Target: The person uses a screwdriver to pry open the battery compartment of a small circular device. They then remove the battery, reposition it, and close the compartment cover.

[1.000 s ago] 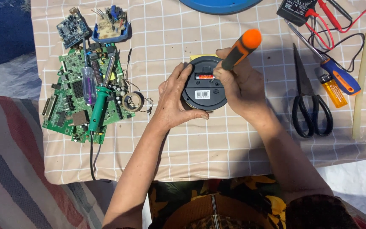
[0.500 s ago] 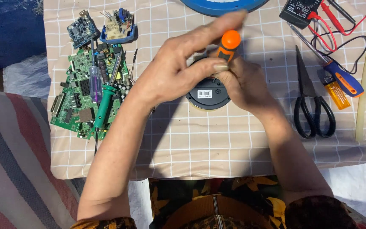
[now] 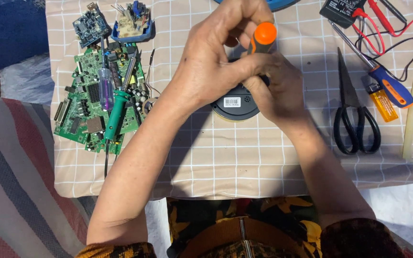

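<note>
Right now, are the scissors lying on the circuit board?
No, the scissors lie on the checked cloth right of the hands; the circuit board is far left.

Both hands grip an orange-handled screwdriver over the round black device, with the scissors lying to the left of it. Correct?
Not quite. In the head view the scissors lie to the right of the round black device. Both hands, left hand and right hand, do grip the orange-handled screwdriver.

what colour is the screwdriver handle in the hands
Orange screwdriver handle, clearest in the head view.

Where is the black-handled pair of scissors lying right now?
The scissors lie on the checked cloth at the person's right, between the right hand and the orange lighter.
</note>
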